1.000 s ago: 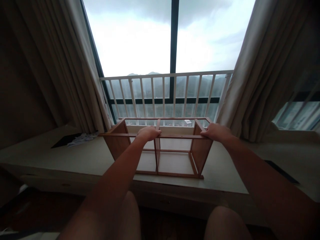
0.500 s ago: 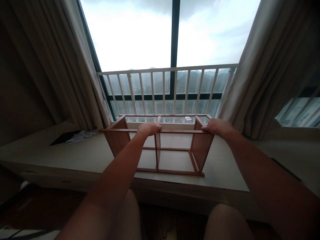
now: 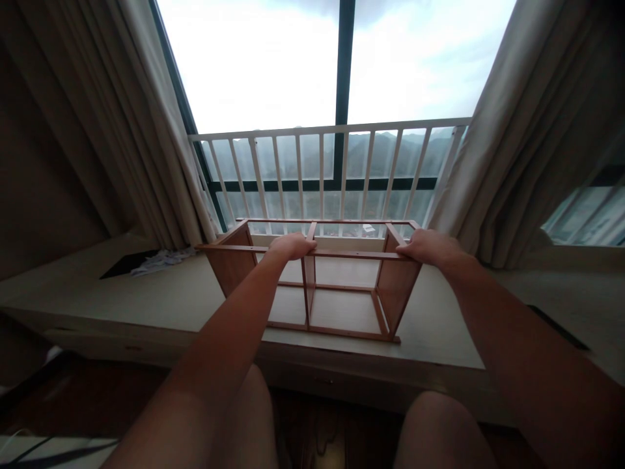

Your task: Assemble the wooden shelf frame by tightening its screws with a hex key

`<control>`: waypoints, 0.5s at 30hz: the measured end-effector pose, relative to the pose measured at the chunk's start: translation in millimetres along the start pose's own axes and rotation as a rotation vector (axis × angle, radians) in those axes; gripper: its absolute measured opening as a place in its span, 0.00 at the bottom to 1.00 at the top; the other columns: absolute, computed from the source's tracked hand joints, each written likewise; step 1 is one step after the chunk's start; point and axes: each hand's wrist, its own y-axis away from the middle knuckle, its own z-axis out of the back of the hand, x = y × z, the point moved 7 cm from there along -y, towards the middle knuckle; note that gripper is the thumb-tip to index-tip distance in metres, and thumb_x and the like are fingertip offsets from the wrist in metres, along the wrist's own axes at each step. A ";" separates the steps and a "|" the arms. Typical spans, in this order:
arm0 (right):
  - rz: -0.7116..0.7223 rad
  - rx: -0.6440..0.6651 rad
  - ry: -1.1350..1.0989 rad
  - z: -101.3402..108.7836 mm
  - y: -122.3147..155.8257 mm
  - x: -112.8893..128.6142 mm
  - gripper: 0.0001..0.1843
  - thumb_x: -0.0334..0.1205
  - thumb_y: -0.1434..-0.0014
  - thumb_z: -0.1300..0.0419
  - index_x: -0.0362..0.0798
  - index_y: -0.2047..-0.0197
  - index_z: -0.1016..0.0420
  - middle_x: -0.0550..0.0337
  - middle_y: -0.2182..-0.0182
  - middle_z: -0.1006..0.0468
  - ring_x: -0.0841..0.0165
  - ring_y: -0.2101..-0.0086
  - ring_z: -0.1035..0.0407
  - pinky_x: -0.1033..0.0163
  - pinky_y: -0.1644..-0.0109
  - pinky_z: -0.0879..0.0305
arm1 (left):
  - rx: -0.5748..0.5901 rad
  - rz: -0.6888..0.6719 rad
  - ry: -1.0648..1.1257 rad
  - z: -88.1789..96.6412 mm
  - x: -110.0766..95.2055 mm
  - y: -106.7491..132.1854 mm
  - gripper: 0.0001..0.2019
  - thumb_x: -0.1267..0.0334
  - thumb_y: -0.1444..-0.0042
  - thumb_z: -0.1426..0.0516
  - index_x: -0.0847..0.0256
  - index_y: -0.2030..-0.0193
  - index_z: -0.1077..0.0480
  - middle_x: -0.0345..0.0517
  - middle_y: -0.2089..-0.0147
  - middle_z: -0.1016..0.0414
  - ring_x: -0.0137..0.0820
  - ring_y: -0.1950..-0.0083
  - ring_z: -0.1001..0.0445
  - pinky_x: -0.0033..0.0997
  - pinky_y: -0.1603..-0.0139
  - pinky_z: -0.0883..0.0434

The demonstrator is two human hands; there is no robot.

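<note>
A brown wooden shelf frame [image 3: 229, 260] stands on the pale window ledge [image 3: 161, 299], in front of a white railing. It has solid end panels, thin rails and a middle upright. My left hand [image 3: 290, 246] is closed over the near top rail where the middle upright meets it. My right hand [image 3: 430, 247] is closed over the same rail at the top of the right end panel. Both arms reach forward from my bare knees [image 3: 439, 430].
The white railing [image 3: 336, 169] guards a tall window with a dark centre bar. Beige curtains hang at left [image 3: 122, 130] and right [image 3: 527, 130]. Crumpled paper [image 3: 161, 259] lies by a dark opening [image 3: 127, 264] in the ledge at left. Dark floor shows below.
The view has tilted slightly, so the frame sits a little higher and nearer. Both hands keep the same hold on the top rail.
</note>
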 end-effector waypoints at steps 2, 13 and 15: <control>-0.002 -0.003 0.005 -0.5 5.6 0.0 0.32 0.62 0.49 0.44 0.46 0.52 0.24 0.41 0.52 0.24 0.50 0.56 0.28 0.54 0.61 0.36 | 0.000 -0.011 -0.006 -0.4 0.0 -0.2 0.32 0.39 0.46 0.54 0.62 0.48 0.28 0.57 0.46 0.25 0.45 0.50 0.25 0.35 0.52 0.32; 0.037 0.026 -0.015 -1.3 8.4 -3.5 0.31 0.60 0.48 0.44 0.43 0.52 0.23 0.40 0.52 0.25 0.52 0.56 0.29 0.55 0.60 0.38 | -0.010 -0.043 -0.034 -1.0 -3.8 2.5 0.32 0.39 0.46 0.54 0.63 0.48 0.28 0.58 0.46 0.25 0.44 0.50 0.26 0.35 0.52 0.32; 0.057 0.039 -0.008 -1.0 6.4 -4.8 0.29 0.59 0.48 0.44 0.44 0.55 0.22 0.41 0.53 0.25 0.52 0.57 0.28 0.55 0.61 0.38 | -0.011 -0.048 -0.034 -1.2 -6.1 5.2 0.32 0.40 0.46 0.54 0.63 0.49 0.27 0.58 0.47 0.25 0.45 0.50 0.25 0.36 0.52 0.32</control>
